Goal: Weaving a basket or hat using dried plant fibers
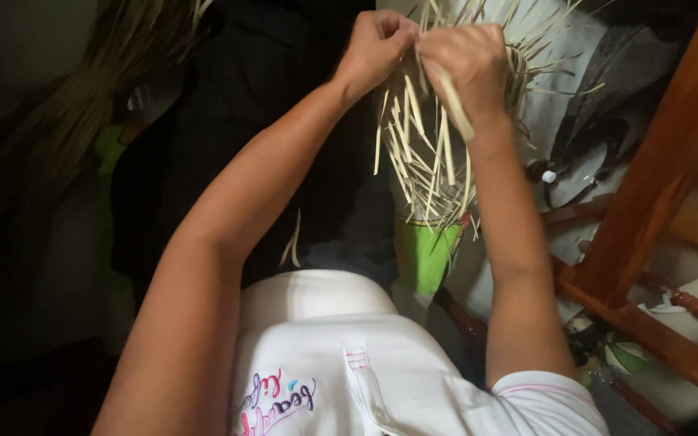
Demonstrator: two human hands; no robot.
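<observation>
Two hands closed: left hand (375,44) and right hand (466,60) pinch pale thin straw strips (426,161) of half-woven piece, above lap | likely light, springy, brittle | grip near weave, not loose ends.

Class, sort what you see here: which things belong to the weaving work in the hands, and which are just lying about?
In the work:
left hand
right hand
pale straw strips, gripped by both hands
green holder under the strips

Lying about:
wooden chair frame
dried fibre bundle at the left
white cloth behind the strips
</observation>
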